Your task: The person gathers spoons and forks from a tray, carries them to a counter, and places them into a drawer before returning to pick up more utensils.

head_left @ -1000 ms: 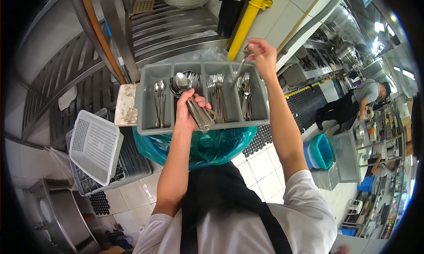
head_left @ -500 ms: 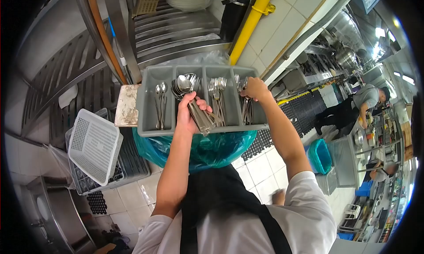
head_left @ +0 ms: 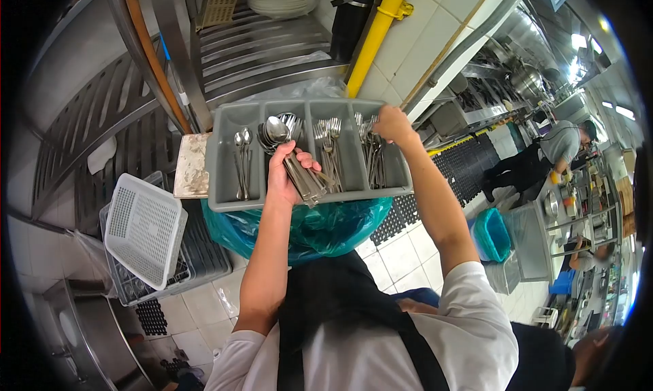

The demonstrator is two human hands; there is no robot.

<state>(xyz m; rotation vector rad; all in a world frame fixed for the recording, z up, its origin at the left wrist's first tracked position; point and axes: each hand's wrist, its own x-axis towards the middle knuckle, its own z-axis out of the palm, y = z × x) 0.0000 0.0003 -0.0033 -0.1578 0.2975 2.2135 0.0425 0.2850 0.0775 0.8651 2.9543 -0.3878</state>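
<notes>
A grey cutlery tray has four long compartments. My left hand is wrapped round a bundle of spoons, their handles pointing toward me, over the second compartment. Small spoons lie in the leftmost compartment and forks in the third. At the rightmost compartment, which holds more cutlery, my right hand is closed near the upper right rim. What its fingers hold, if anything, is hidden.
Below the tray is a green bin bag. To the left, a white basket rests on dark racks. A co-worker stands at a counter on the right. Another person is partly visible at the lower right.
My right hand has risen off the rightmost compartment's cutlery toward the tray's upper right corner. My left hand keeps its grip on the spoons. A person has appeared behind me at the lower right.
</notes>
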